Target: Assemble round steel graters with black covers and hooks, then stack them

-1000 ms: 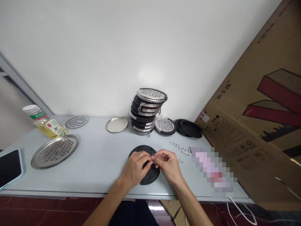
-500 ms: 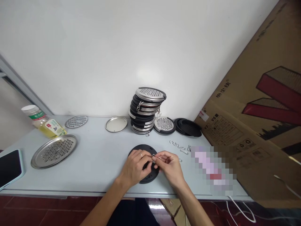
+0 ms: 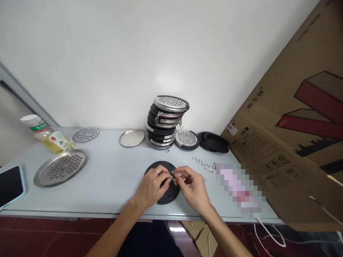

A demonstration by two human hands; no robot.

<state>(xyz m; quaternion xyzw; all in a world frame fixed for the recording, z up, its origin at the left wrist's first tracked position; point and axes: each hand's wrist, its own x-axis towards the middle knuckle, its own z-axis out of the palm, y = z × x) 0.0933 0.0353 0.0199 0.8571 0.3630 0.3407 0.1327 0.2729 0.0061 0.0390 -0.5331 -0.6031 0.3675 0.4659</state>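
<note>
Both hands meet above a round black plastic base [image 3: 172,195], which lies on the table near the front edge. My right hand [image 3: 195,187] pinches a small wire spring clip [image 3: 177,174] between thumb and fingertips. My left hand [image 3: 153,187], with a ring on one finger, is closed in a pinch at the clip's left end. Whatever small part lies between its fingertips is too small to make out. Loose metal rings [image 3: 197,160] and more clips [image 3: 208,170] lie just right of the base.
A leaning stack of round graters [image 3: 166,123] stands by the wall, beside another grater [image 3: 187,139] and black discs [image 3: 214,142]. At left are a shallow metal dish [image 3: 131,138], grater plates [image 3: 44,175], a bottle [image 3: 57,142] and a phone [image 3: 10,186]. A large carton [image 3: 257,142] borders the right.
The right hand's clip has turned so it points more toward the left fingertips. The left fingers have drawn slightly left and back, and the whole view has shifted a little.
</note>
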